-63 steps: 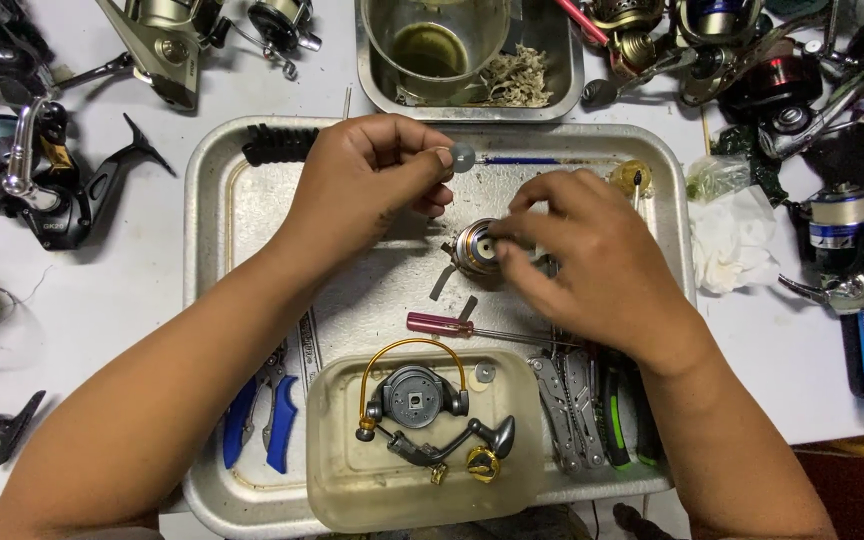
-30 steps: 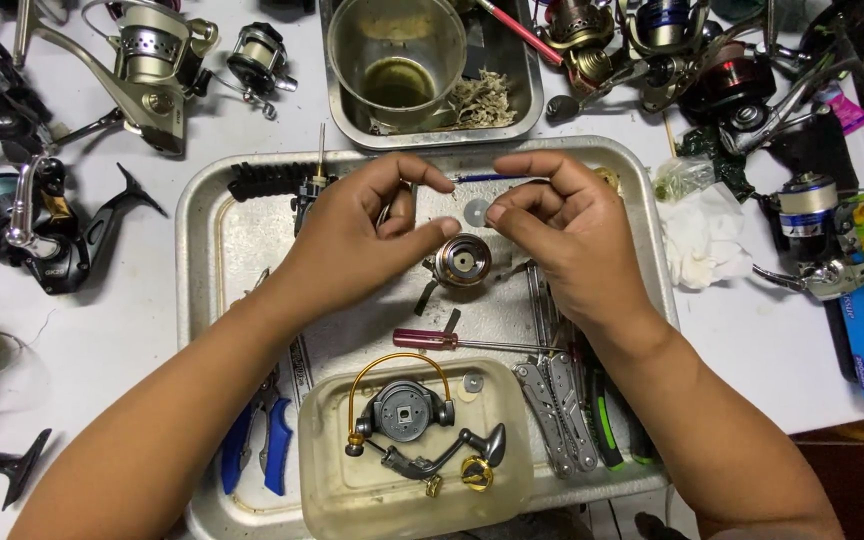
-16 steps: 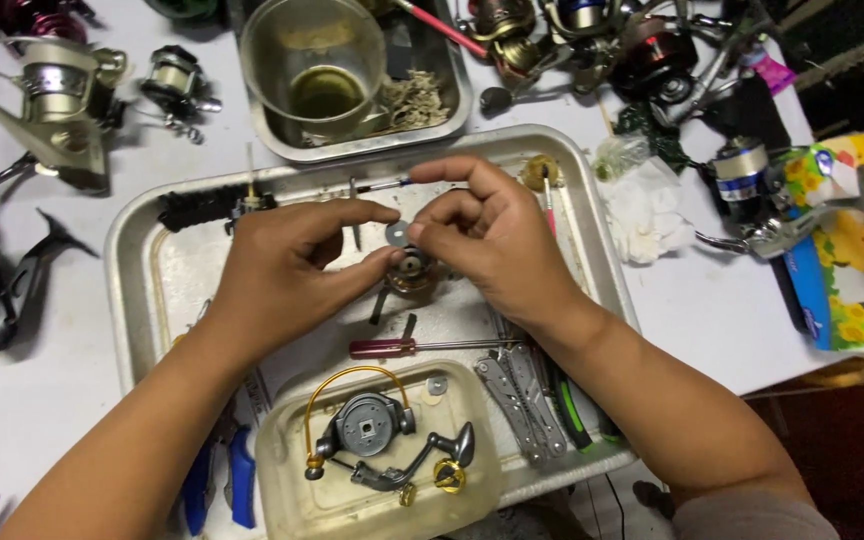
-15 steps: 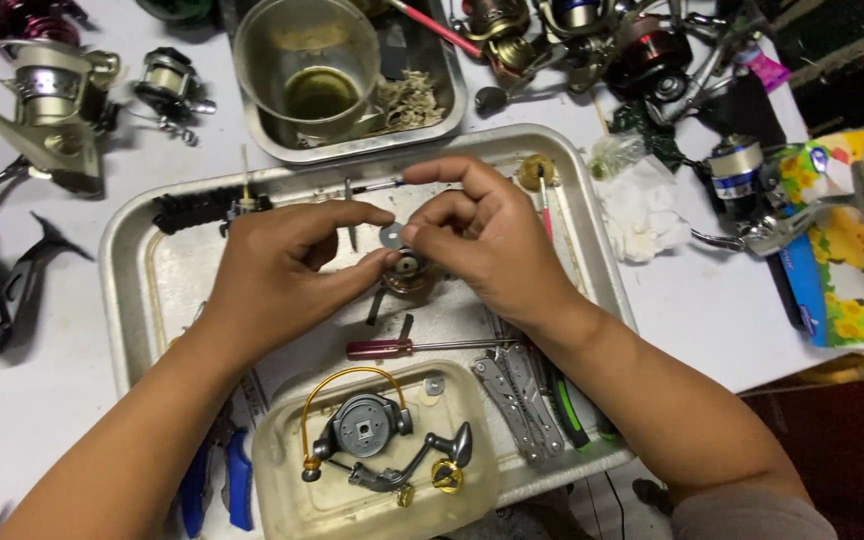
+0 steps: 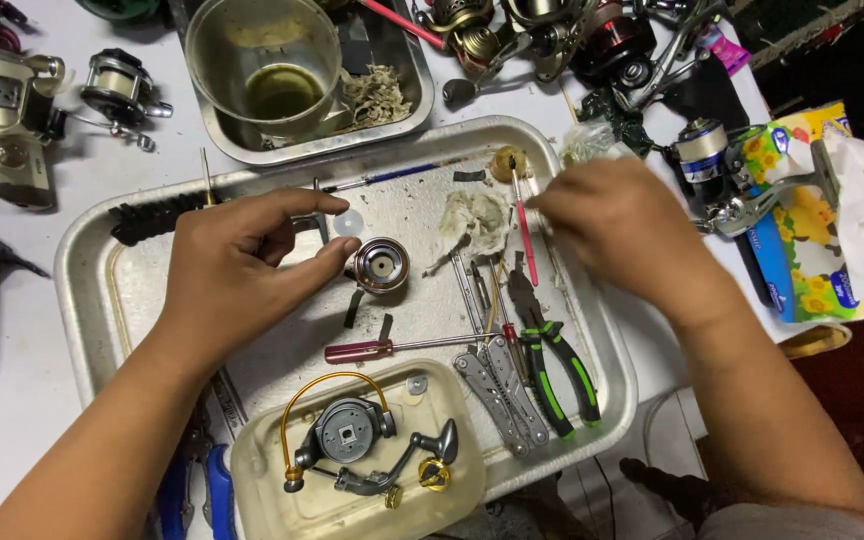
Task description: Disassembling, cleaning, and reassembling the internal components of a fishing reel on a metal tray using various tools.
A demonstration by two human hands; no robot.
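Open room on metal tray (image 5: 82, 300): bare floor left of the left hand (image 5: 242, 265), and a strip between spool (image 5: 382, 265) and screwdriver (image 5: 407, 347). Right half crowded: pliers (image 5: 552, 360), multitool (image 5: 500, 392), rag (image 5: 477, 215) under the right hand (image 5: 622, 225). Front edge blocked by plastic tub (image 5: 257, 480) (reel parts inside). Reels (image 5: 2, 110) ring the tray outside.

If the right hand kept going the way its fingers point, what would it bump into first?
The right hand points left across the metal tray. It would probably first meet the red-handled brush by its fingertips, then the crumpled wad. Height above them is unclear.
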